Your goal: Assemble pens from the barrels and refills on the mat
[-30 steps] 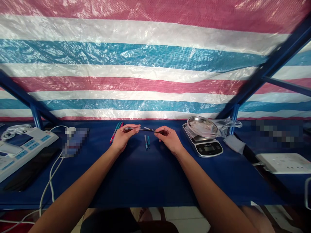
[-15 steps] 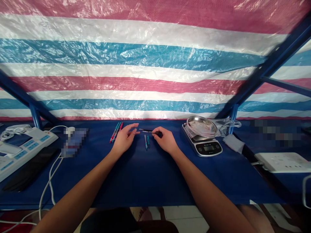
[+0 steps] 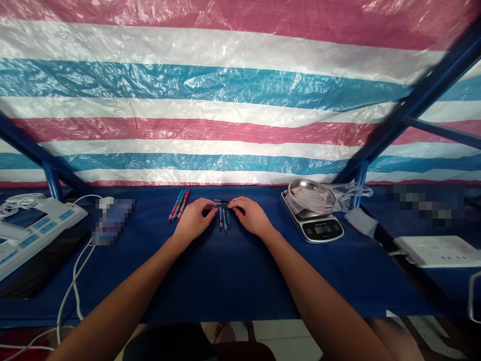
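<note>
My left hand (image 3: 195, 218) and my right hand (image 3: 250, 214) face each other over the blue table. Between their fingertips lie thin dark pens (image 3: 222, 203), with the fingers of both hands closed at the ends. Just below, three pens (image 3: 225, 219) with clear or teal barrels lie side by side, tips toward me. Beyond my left hand, several teal and pink-red pens (image 3: 179, 204) lie together at a slant. Exactly how many dark pens are between my fingers is too small to tell.
A kitchen scale (image 3: 319, 229) bearing a metal bowl (image 3: 311, 194) and plastic bags stands right of my hands. Power strips (image 3: 45, 220) and white cables (image 3: 77, 276) lie at the left, another white power strip (image 3: 438, 251) at the right. Striped sheeting (image 3: 225, 130) hangs behind.
My left hand has closed its fingers on the left end of the dark pens. My right hand has shifted slightly left. Another pen now shows beside the pair below.
</note>
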Demonstrator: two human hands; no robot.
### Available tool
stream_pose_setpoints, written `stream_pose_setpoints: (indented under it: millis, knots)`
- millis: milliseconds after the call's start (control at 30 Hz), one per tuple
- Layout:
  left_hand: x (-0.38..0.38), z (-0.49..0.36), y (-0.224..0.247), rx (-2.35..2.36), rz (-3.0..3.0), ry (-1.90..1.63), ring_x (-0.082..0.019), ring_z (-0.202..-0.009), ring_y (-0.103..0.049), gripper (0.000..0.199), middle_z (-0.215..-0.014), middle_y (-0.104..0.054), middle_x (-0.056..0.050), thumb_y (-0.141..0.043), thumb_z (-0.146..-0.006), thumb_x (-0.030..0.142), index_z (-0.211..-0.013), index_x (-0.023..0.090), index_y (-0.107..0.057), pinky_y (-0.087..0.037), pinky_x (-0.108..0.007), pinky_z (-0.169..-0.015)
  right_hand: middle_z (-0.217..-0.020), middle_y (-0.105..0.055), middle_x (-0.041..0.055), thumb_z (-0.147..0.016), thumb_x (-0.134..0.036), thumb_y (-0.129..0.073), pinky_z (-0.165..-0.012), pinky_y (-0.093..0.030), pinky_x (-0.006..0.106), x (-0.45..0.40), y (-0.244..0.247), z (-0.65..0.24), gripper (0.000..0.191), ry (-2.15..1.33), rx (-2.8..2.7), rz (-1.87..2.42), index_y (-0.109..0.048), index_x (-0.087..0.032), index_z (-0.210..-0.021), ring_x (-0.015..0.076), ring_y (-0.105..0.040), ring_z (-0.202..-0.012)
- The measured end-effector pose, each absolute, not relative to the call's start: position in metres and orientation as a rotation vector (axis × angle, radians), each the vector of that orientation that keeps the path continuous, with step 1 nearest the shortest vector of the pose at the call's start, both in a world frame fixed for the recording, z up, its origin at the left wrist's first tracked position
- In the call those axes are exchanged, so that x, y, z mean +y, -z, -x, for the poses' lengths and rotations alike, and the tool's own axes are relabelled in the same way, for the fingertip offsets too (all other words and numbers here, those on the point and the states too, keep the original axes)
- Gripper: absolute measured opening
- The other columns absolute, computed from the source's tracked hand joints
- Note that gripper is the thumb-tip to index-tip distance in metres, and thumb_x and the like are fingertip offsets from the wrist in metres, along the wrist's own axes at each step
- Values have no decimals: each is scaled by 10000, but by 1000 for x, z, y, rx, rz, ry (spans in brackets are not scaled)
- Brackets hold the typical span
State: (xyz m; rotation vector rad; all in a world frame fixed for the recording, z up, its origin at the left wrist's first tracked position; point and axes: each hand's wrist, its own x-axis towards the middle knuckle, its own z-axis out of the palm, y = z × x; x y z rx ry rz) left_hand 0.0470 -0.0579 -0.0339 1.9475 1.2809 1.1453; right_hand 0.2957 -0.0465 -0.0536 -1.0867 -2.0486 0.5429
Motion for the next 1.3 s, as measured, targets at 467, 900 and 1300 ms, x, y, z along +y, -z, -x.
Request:
stream_pose_setpoints:
  millis: [467,900,1300]
  knots:
    - [-50,-39,55,1381,-2349,-903,-383,-1440,-525,454,-1518,-630,-134,-550,-1077,524,-1393,278,-763,-350,-564,-1258,-1248,-788,71,-999,-66,-588,-1061,-555,473,-43,55,-296,316,-531,-2064,1100,-819,-261,-1093,273,-719,-1152]
    - [-60,-44,46,1538,-2536,-553,-349,-1570,-413,622,-1674,-505,-139,-409,-1124,583,-1587,202,-575,-345,-549,-1307,-1162,-787,62,-1000,-61,-595,-1038,-531,417,-54,36,-348,278,-391,-2084,1428,-787,-244,-1082,262,-701,-1111]
    - [-48,-45,50,1447,-2499,-605,-326,-1605,-391,646,-1736,-424,-125,-375,-1126,618,-1622,232,-524,-334,-553,-1314,-1211,-779,62,-1000,-113,-614,-1034,-539,433,-49,46,-330,242,-360,-2112,1320,-798,-256,-1064,270,-657,-1134]
